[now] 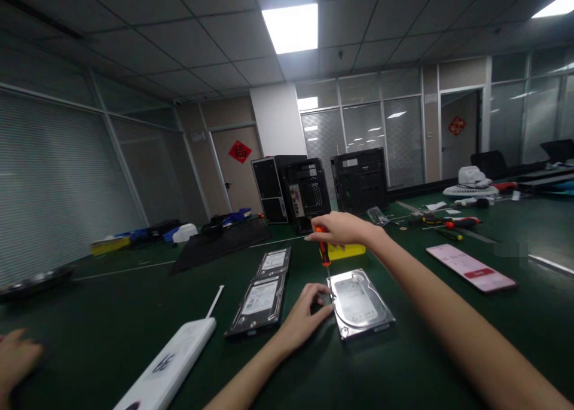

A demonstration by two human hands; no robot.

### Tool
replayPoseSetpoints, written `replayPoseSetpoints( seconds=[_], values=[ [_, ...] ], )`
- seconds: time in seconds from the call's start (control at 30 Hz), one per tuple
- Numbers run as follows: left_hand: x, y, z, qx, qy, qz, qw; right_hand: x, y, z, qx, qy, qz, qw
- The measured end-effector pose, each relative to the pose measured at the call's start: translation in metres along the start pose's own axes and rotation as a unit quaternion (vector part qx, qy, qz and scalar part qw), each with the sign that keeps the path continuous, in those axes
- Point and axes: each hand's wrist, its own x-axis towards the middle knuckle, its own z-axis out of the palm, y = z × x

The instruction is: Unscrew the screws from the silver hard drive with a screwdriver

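The silver hard drive (363,308) lies flat on the green table (417,362) in front of you, just right of two dark hard drives with white labels, the nearer (258,305) and the farther (274,260). Your right hand (338,228) closes around the orange-and-black screwdriver (324,253), holding it nearly upright, its tip down at the drive's far left corner; you can't tell from here whether it sits in a screw. Your left hand (307,314) is at the drive's left edge, fingers bent, thumb and forefinger close together against the side; whether they pinch the metal or only brace it, you cannot tell.

Expect the drive to feel dense and heavy for its size, and quite rigid. Its shiny metal top looks smooth, so it probably slips under dry fingertips and could slide on the table if you twist hard. Take hold by the two long sides and keep your thumb off the top. Treat it as fragile inside: knocks likely hurt it more than squeezing. The screwdriver should be light and stiff; its thick handle is the place to grip, with the thin shaft left free.
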Motion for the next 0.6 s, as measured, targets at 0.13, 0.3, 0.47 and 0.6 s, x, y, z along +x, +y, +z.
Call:
replayPoseSetpoints(
  seconds=[0.13, 0.3, 0.47, 0.6],
  values=[
    [-0.0004, -0.0004, 0.0000, 0.005, -0.002, -0.002, 1.000, 0.0001, -0.0001, -0.0009, 0.001, -0.021, 0.015, 1.000],
    [-0.0003, -0.0006, -0.0003, 0.007, -0.005, 0.002, 1.000, 0.0012, 0.0007, -0.0006, 0.067, -0.064, -0.030, 0.995],
    [0.0001, -0.0003, 0.0004, 0.017, 0.001, 0.017, 1.000, 0.0050, 0.0003, 0.0031, 0.118, -0.060, -0.105, 0.986],
    [0.0000, -0.0033, 0.0012, 0.019, 0.004, 0.018, 1.000, 0.0056, 0.0006, 0.0042, 0.102, -0.057, -0.111, 0.987]
  ],
)
